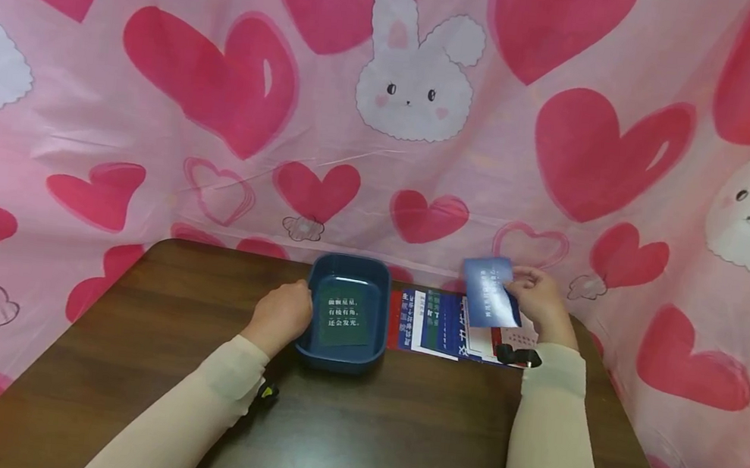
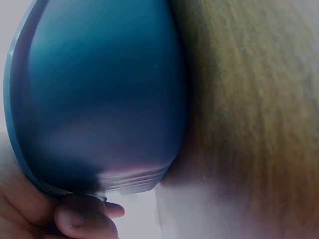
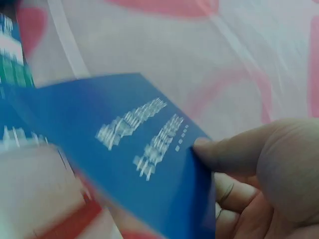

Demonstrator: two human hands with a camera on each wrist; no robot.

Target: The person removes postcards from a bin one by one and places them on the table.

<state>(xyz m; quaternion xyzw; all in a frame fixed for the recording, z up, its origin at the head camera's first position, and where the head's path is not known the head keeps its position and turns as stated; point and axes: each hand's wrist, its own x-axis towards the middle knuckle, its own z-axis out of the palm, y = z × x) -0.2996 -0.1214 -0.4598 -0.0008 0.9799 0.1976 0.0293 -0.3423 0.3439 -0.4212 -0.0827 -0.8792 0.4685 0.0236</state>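
Seen from the head camera: blue tray (image 1: 346,313) steadied at its left wall by the left hand (image 1: 282,316), fingers curled on the rim, apparently to keep it from sliding on the brown table (image 1: 128,361). Inside the tray, one dark green card (image 1: 341,320), flat, white text up. Right of the tray, a fanned row of cards (image 1: 437,324); above that row, a blue card (image 1: 491,292) lifted in the right hand (image 1: 539,301).

From the left wrist: tray's outer wall (image 2: 99,94) close up, fingertips (image 2: 79,219) pressed under its rim.

From the right wrist: blue card (image 3: 129,144) pinched at its edge between thumb (image 3: 234,149) and fingers, clear of the spread, text side visible.
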